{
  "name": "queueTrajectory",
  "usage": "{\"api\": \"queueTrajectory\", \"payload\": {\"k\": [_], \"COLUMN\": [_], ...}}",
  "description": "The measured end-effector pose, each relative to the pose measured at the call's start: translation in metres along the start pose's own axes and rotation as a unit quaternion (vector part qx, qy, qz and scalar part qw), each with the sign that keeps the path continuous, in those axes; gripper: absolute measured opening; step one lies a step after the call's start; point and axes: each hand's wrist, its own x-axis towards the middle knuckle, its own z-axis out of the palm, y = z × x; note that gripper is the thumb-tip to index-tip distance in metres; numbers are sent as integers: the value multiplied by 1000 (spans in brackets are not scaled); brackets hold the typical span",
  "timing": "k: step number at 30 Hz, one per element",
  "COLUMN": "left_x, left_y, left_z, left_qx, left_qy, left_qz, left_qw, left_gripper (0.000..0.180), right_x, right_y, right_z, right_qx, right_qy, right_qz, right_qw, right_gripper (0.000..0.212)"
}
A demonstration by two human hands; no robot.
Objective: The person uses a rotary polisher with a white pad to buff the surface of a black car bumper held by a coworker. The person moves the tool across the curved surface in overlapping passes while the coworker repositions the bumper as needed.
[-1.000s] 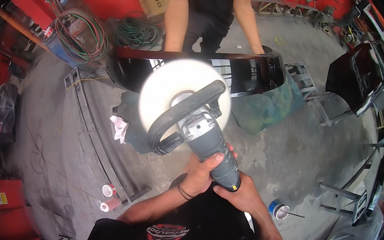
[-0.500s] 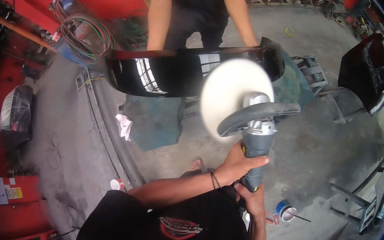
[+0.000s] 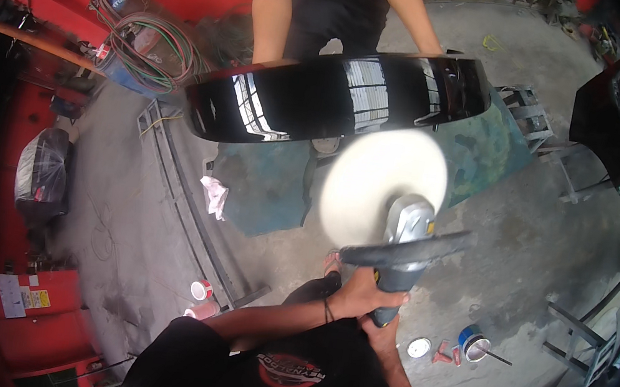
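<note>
Left hand [image 3: 361, 294] (nearer the pad [image 3: 373, 186]) and right hand [image 3: 379, 337] are gripping the polisher [image 3: 410, 220], fingers clamped, its long axis pointing toward the black panel [image 3: 309, 104].

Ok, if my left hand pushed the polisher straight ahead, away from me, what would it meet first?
Likely the black bumper, which lies past the white pad of the polisher in your left hand, though depth is unclear.
</note>
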Motion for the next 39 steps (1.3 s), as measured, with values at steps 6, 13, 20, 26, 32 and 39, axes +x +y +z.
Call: {"api": "queueTrajectory", "payload": {"k": [6, 13, 20, 26, 32, 39], "left_x": [-67, -106, -90, -67, -24, 32], "left_y": [-45, -13, -3, 9, 3, 16], "left_z": [-29, -88, -115, -91, -43, 5], "left_qx": [-126, -55, -168, -183, -145, -81], "left_qy": [-133, -113, 42, 32, -1, 9], "left_qz": [-72, -16, 69, 75, 35, 30], "left_qw": [980, 992, 982, 980, 989, 996], "left_gripper": [62, 61, 54, 52, 50, 60], "right_x": [-29, -23, 7, -1, -1, 16], "right_y": [12, -4, -44, -64, -45, -61], "right_z": [0, 37, 94, 73, 27, -7], "right_qx": [-120, -195, -178, -158, -71, 48], "right_qy": [-107, -156, -147, -112, -63, -24], "right_qz": [9, -112, -74, -30, 10, 28], "right_qw": [987, 962, 970, 981, 995, 998], "right_gripper": [54, 59, 36, 39, 33, 15]}}
